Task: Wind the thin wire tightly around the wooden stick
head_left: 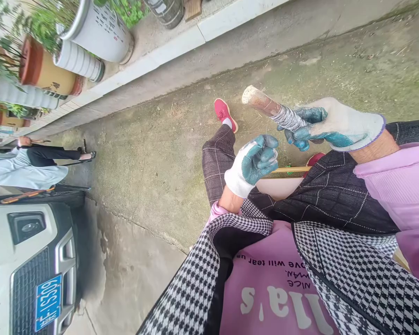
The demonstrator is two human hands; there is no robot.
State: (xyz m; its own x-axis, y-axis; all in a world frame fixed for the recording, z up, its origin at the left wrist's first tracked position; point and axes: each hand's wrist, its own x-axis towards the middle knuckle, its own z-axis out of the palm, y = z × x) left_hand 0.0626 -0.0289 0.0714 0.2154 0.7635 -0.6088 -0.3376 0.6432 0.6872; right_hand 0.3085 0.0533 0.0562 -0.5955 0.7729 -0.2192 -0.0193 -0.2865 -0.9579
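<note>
My right hand (338, 122), in a white glove with a blue-green coated palm, is wrapped round a wooden stick (260, 100). Thin silvery wire (289, 117) is wound in many turns round the stick's middle, and the pale cut end points up and left. My left hand (256, 163), gloved the same way, is just below and left of the stick. Its fingers are curled into a pinch, apart from the stick. Anything between those fingertips is too fine or hidden to make out.
Below my hands, a pale seat-like piece with a yellowish bar (289, 170) lies between my legs. Potted plants (101, 35) line a raised ledge (160, 58). At the left, another person (28, 163) sits beyond a parked white car (28, 251). Concrete ground (150, 172) lies between.
</note>
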